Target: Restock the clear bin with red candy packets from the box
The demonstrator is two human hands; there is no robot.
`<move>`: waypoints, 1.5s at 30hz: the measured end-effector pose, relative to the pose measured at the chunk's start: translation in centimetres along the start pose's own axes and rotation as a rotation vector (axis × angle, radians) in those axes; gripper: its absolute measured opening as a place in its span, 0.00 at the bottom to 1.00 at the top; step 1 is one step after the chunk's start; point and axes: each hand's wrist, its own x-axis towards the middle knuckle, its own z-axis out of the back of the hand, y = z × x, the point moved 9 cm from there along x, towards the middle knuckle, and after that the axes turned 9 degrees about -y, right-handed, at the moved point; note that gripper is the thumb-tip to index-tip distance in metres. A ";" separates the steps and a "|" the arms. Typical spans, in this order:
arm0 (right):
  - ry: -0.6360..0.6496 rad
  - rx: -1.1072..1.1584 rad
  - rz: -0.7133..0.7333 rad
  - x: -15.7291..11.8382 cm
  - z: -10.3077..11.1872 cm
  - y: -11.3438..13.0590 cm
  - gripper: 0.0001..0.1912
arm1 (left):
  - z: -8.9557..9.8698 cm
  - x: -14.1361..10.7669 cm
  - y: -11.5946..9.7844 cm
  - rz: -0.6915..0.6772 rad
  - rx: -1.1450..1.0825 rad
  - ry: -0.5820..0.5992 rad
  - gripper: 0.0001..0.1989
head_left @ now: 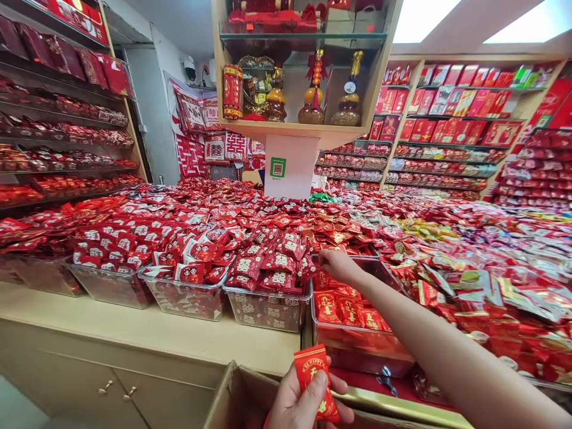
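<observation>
My left hand [301, 399] is at the bottom centre, thumb on top and fingers behind a red packet [315, 372] with gold print. My right arm reaches in from the right. The fingers of my right hand [337, 265] are curled together over the back left of a clear bin [348, 333] of similar red packets [351, 308], beside dark red packets [279, 262] heaped in the neighbouring bin. Anything between these fingertips is too hidden to make out.
An open cardboard box [241, 393] sits below my left hand. More clear bins [183, 301] line the counter [134, 322] to the left. Heaped packets [491, 286] spread right. A display cabinet [295, 128] hangs over the middle, above a white post [290, 149].
</observation>
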 end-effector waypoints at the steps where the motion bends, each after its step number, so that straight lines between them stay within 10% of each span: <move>1: -0.030 -0.019 0.006 0.0 0.2 -0.1 0.05 | 0.0 0.0 0.1 0.005 0.003 0.004 0.25; 19: 0.134 -0.062 0.031 -0.7 -2.8 -0.9 0.11 | -0.5 -0.1 1.7 0.109 0.105 0.128 0.12; 34: -0.097 0.165 -0.182 -1.3 3.7 -2.4 0.09 | -0.5 0.4 2.5 0.091 0.105 0.171 0.14; 40: -0.096 0.616 -0.151 -8.2 8.2 4.5 0.11 | -1.6 -1.0 -0.9 -0.187 0.034 0.208 0.31; 45: 0.126 0.773 -0.196 -16.7 5.7 8.6 0.09 | -2.7 -1.8 0.2 -0.191 -0.050 0.235 0.41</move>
